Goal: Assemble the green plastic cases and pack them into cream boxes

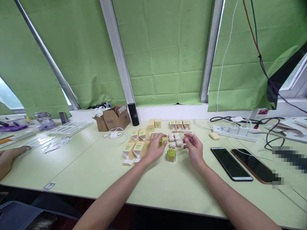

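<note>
Left hand [157,144] curled, right hand [193,147] part-closed, and I can't tell what, if anything, either grip holds! Between the wrists, a squarish clear jar with green lid [171,155]; just beyond it, short pale-pink cylinders [172,144]; left of it, cream cardboard boxes [129,148] on the pale-green table [158,195].

Over a pale green table [107,180], a person's left hand [157,147] is curving beside small yellow boxes [139,147], the right hand [194,148] beside whitish pieces [178,143]; whether they are gripping anything is unclear. A green-lidded container [171,156] is standing between both hands. Two phones [231,164] are lying right; another person's hand [9,158] is resting far left.
</note>
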